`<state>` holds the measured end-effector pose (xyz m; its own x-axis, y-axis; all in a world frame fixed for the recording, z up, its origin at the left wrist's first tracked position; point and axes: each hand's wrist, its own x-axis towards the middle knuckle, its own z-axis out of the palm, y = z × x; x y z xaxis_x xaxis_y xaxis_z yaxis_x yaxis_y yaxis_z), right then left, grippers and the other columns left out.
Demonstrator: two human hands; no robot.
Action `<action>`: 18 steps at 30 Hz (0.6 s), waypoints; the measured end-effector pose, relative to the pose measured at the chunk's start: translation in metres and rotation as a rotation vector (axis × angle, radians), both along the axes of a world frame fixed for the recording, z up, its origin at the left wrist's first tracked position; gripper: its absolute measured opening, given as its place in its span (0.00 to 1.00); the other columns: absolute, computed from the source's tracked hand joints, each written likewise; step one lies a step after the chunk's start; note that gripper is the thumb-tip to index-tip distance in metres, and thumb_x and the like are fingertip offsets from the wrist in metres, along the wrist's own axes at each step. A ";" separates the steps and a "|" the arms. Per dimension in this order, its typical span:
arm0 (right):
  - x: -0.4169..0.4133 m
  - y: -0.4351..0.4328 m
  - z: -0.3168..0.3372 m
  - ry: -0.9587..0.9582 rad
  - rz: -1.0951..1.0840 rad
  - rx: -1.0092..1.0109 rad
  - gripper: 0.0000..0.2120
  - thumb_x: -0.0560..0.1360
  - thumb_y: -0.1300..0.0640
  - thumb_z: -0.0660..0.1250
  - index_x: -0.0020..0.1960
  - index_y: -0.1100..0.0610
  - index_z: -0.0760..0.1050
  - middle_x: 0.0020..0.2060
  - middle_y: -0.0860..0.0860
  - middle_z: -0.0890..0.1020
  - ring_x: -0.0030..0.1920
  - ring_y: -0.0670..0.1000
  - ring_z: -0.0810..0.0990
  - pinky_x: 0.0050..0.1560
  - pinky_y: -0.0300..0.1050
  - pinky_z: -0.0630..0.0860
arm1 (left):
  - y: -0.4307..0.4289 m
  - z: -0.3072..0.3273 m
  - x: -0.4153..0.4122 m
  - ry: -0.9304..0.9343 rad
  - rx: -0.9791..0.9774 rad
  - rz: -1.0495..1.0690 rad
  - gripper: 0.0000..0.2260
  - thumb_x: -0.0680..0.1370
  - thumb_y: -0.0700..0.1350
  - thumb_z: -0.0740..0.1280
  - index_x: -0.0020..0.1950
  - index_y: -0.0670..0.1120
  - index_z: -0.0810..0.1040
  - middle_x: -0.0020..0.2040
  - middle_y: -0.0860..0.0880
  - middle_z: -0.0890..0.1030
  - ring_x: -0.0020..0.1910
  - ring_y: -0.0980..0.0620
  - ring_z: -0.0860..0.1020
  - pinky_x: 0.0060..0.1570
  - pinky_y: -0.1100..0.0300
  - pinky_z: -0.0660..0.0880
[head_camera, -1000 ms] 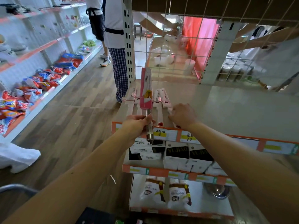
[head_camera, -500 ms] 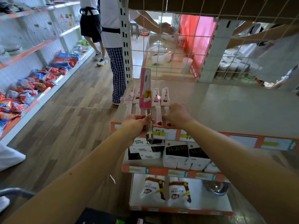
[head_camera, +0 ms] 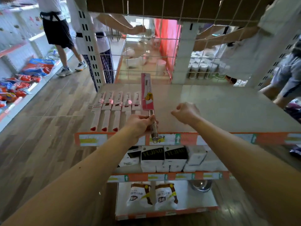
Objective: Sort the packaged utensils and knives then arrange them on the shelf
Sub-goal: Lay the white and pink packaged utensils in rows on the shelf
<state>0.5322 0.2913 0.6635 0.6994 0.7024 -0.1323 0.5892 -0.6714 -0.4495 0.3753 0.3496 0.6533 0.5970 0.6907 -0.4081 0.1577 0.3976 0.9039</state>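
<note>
My left hand (head_camera: 140, 123) grips the steel handle of a packaged knife (head_camera: 147, 93) whose blade sits in a pink card sleeve, held upright above the front of the grey shelf (head_camera: 219, 108). A row of several packaged knives (head_camera: 114, 108) in white and pink sleeves lies flat on the shelf's left part, just left of the held knife. My right hand (head_camera: 186, 112) hovers over the shelf to the right of the knife, fingers loosely curled, holding nothing.
White boxes (head_camera: 162, 159) fill the shelf below, and bags (head_camera: 153, 195) and a steel bowl (head_camera: 201, 185) sit on the lowest one. A wire grid (head_camera: 146, 46) backs the shelf. People (head_camera: 57, 30) stand in the aisle at the left; another person (head_camera: 286, 79) is at the right.
My right hand has come off the row of knives and moved right, away from them. My left hand with the pink knife stays in about the same place.
</note>
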 end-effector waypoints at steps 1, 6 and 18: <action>0.007 -0.004 0.001 0.001 0.000 0.013 0.17 0.75 0.50 0.64 0.57 0.61 0.76 0.54 0.59 0.80 0.50 0.58 0.81 0.54 0.50 0.78 | -0.001 0.000 0.007 0.010 0.016 -0.011 0.06 0.77 0.39 0.63 0.43 0.38 0.76 0.39 0.44 0.78 0.38 0.50 0.77 0.41 0.58 0.77; 0.034 -0.014 0.003 0.000 0.006 0.044 0.15 0.75 0.52 0.64 0.55 0.62 0.77 0.52 0.59 0.79 0.48 0.58 0.81 0.54 0.53 0.78 | -0.001 -0.002 0.037 0.056 0.100 -0.061 0.08 0.77 0.40 0.64 0.42 0.37 0.77 0.37 0.44 0.77 0.37 0.48 0.77 0.51 0.50 0.76; 0.065 -0.012 -0.003 0.015 0.058 0.089 0.18 0.75 0.51 0.65 0.62 0.58 0.75 0.60 0.57 0.77 0.53 0.58 0.80 0.57 0.50 0.77 | 0.009 -0.009 0.059 0.346 0.403 0.004 0.10 0.75 0.45 0.68 0.35 0.42 0.77 0.32 0.47 0.76 0.29 0.56 0.74 0.29 0.66 0.71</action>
<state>0.5971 0.2798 0.6602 0.6557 0.7510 -0.0779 0.6185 -0.5934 -0.5151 0.4348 0.3587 0.6444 0.4711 0.8355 -0.2828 0.4733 0.0311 0.8804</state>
